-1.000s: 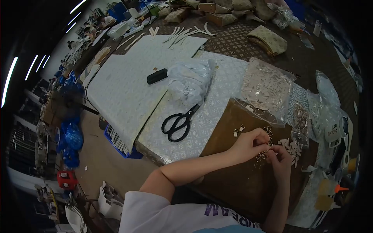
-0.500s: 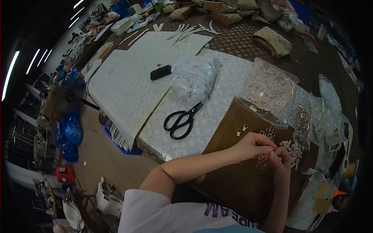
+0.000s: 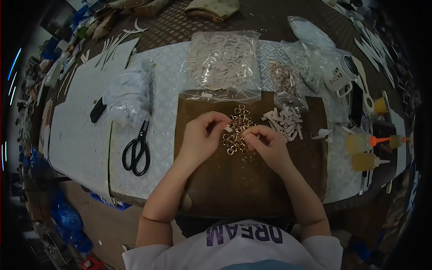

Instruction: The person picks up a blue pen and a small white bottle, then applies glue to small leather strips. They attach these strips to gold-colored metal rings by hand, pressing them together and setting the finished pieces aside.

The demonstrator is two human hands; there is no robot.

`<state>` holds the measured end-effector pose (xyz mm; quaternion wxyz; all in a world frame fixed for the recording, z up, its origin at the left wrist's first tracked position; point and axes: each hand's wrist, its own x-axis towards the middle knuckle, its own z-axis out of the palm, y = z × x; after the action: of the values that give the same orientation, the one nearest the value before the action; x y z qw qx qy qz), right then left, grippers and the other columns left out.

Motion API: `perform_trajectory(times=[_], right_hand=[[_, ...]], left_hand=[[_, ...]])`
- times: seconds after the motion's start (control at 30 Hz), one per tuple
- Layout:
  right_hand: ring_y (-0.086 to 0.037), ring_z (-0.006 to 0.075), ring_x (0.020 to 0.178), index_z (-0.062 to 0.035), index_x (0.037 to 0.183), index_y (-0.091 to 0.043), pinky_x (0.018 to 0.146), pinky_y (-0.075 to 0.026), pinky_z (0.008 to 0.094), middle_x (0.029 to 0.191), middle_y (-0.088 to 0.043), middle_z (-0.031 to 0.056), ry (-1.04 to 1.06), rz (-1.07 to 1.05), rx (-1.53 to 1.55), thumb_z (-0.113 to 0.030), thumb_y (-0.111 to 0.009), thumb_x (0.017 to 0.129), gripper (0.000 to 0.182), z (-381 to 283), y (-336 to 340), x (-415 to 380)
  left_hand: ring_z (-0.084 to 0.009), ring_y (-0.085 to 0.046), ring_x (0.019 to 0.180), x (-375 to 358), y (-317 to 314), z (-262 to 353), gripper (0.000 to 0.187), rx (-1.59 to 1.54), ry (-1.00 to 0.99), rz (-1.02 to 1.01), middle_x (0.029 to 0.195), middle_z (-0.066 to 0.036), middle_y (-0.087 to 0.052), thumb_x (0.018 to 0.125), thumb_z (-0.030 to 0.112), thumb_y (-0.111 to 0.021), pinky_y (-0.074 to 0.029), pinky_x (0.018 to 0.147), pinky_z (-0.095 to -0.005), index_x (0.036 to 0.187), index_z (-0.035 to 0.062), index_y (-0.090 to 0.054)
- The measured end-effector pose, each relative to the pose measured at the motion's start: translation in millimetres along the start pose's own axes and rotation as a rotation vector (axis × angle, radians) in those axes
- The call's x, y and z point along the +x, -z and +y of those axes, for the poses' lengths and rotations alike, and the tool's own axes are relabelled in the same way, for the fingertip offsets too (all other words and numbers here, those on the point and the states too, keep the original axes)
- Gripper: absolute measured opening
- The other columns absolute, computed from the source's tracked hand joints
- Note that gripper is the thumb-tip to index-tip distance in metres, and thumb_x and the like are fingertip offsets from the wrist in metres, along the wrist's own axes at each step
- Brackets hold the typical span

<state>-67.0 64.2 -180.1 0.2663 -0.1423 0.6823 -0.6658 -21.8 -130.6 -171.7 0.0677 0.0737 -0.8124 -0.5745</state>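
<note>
A pile of small gold-coloured metal clasps [image 3: 235, 143] lies on a brown board [image 3: 216, 191] between my hands. At the left side of the pile, my left hand [image 3: 201, 138] pinches a small pale strip [image 3: 228, 129] between thumb and fingertips. My right hand [image 3: 269, 146] reaches in from the other side, its thumb and index finger pressed together over the clasps; what they hold, if anything, is too small to make out. Just beyond the right hand, short pale strips [image 3: 288, 122] lie in a loose heap.
A clear bag of pale strips [image 3: 222, 63] lies behind the board, beside a smaller bag of metal parts [image 3: 285, 83]. Black-handled scissors [image 3: 136, 155] and a white-filled plastic bag [image 3: 128, 94] are at left. Glue bottles [image 3: 365, 161], a mug [image 3: 339, 74] and a phone [image 3: 356, 104] stand right.
My view has swung to the right, so the board now sits in the middle. My hands, close together before, are now a little apart over the clasps.
</note>
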Motion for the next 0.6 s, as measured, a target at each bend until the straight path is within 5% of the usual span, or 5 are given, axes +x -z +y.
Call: perform_trajectory(times=[0.17, 0.27, 0.4, 0.6], right_hand=[[-0.058, 0.0076, 0.077, 0.0013, 0.108, -0.062, 0.071, -0.048, 0.0206, 0.089, -0.062, 0.0033, 0.058, 0.143, 0.110, -0.008, -0.055, 0.090, 0.021, -5, 8, 4], [-0.057, 0.0070, 0.075, 0.0013, 0.107, -0.062, 0.069, -0.047, 0.0199, 0.089, -0.061, 0.0028, 0.130, 0.201, 0.052, -0.009, -0.055, 0.090, 0.021, -4, 9, 5], [-0.055, 0.0062, 0.070, 0.0004, 0.104, -0.064, 0.065, -0.045, 0.0196, 0.081, -0.060, 0.0013, 0.102, 0.178, 0.029, -0.009, -0.056, 0.089, 0.019, -8, 7, 3], [-0.060, 0.0083, 0.069, 0.0030, 0.100, -0.063, 0.063, -0.049, 0.0205, 0.079, -0.063, 0.0043, 0.034, 0.179, 0.081, -0.006, -0.059, 0.087, 0.016, -8, -4, 0]], left_hand=[[-0.0163, -0.060, 0.073, 8, 23, -9, 0.010, 0.442, 0.009, 0.028, 0.090, -0.008, -0.061, 0.084, 0.002, -0.058, -0.047, 0.064, -0.0250, 0.092, 0.0015, -0.064], [-0.0275, -0.056, 0.084, 11, 12, -17, 0.013, 0.520, -0.212, 0.177, 0.094, -0.010, -0.058, 0.079, 0.004, -0.062, -0.046, 0.073, -0.0345, 0.092, 0.0027, -0.064], [-0.0274, -0.054, 0.089, 18, -9, -25, 0.019, 0.601, -0.496, 0.201, 0.093, -0.008, -0.057, 0.075, 0.008, -0.066, -0.043, 0.079, -0.0381, 0.094, 0.0044, -0.065], [-0.0279, -0.054, 0.086, 16, -13, -29, 0.019, 0.534, -0.456, 0.208, 0.091, -0.008, -0.056, 0.070, 0.010, -0.071, -0.044, 0.077, -0.0377, 0.088, 0.0081, -0.066]])
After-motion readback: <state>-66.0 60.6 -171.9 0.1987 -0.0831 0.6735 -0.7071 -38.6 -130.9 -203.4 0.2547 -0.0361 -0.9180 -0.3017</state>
